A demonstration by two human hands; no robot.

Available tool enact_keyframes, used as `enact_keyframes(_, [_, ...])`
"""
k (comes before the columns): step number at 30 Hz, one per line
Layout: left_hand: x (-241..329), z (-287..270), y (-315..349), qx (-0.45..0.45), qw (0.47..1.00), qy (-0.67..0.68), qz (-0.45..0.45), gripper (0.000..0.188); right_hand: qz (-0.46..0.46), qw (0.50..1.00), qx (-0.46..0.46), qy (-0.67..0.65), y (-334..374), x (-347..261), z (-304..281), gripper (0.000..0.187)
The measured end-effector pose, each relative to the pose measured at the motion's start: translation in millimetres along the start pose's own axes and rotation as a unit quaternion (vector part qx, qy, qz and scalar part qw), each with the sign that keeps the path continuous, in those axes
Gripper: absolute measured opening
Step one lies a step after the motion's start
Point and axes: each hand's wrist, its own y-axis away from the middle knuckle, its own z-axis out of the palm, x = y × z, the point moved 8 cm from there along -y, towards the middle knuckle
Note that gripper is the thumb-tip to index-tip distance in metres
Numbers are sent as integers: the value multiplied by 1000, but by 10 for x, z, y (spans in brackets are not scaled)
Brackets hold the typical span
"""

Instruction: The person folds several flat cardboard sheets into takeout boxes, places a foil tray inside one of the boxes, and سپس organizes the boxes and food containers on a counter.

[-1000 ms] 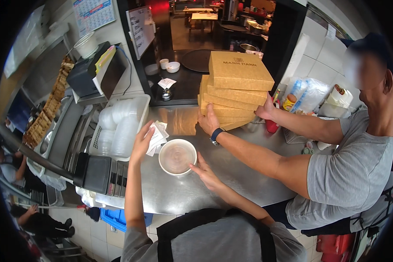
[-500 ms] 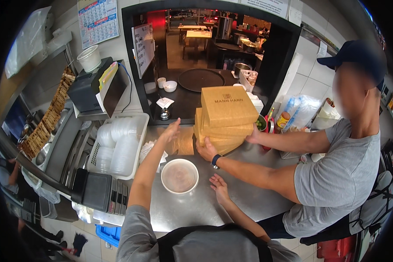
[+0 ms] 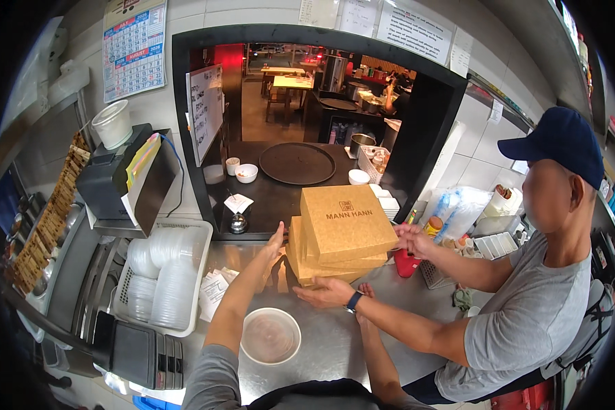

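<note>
A stack of several brown cardboard boxes (image 3: pixel 348 222) stands at the counter's far side, the upper ones turned askew. My left hand (image 3: pixel 275 239) is beside the stack's left side, fingers straight and palm toward it; whether it touches cannot be made out. Low at the stack's near side is my right hand (image 3: pixel 367 292), fingers up, partly hidden behind a co-worker's wrist. The co-worker's near hand (image 3: pixel 324 292) supports the boxes' lower front, and the far hand (image 3: pixel 417 240) is by their right side. Closer to me sits a round white bowl (image 3: pixel 271 335) with a cloudy cover.
A white basket of clear plastic lids (image 3: pixel 205 273) and paper slips (image 3: pixel 214 294) lie to the left. Behind the boxes, a pass-through window holds a round dark tray (image 3: pixel 298 164). The co-worker (image 3: pixel 526 321) stands close on the right. A steel counter (image 3: pixel 417 342) spans the front.
The view has tilted upward. The boxes have come a little nearer, and both my hands have closed in on them. The co-worker's far hand has come away from the boxes' right side.
</note>
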Motion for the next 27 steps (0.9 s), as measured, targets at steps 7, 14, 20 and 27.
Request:
enact_keyframes(7, [36,314,35,-20,1000,-8,3,84,-93,989,108,-40,-407,-249,-907,29])
enact_keyframes(14, [-140,-408,185,19,998,64,12,76,-83,993,82,-18,-256,-187,-185,29])
enact_keyframes(20, [-171,-813,430,111,989,96,-2,75,-124,989,74,37,-28,133,165,28])
enact_keyframes(27, [-153,-1625,697,72,964,246,64,82,-5,997,-77,-28,284,12,1003,36])
